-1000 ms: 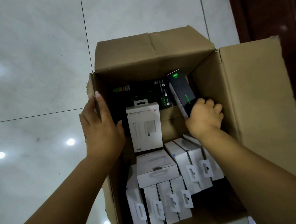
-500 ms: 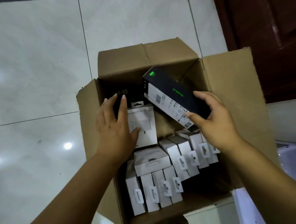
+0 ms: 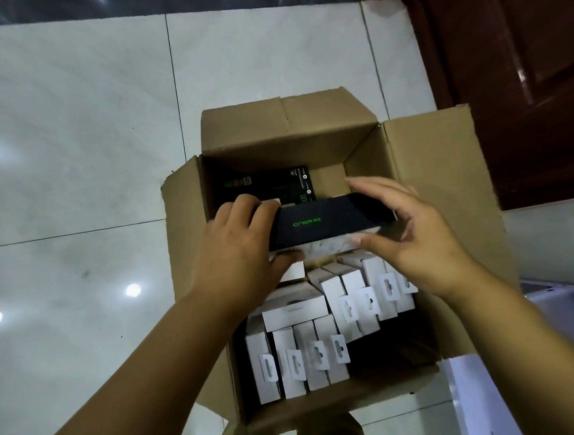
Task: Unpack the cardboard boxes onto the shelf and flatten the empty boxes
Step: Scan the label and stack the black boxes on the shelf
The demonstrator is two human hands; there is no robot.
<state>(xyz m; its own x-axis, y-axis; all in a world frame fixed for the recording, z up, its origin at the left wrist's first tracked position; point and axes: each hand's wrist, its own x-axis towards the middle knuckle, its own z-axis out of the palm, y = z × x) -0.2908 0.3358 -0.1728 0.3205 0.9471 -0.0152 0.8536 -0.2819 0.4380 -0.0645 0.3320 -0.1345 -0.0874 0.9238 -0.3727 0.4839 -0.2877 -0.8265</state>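
Both hands' grip holds a black box [image 3: 329, 223] with green lettering, perhaps "ONDA".

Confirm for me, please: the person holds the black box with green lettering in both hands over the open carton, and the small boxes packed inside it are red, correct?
Not quite. The small boxes packed in the carton are white, not red, as the head view shows. The rest stands: the left hand and right hand hold the black box with green lettering over the open carton.
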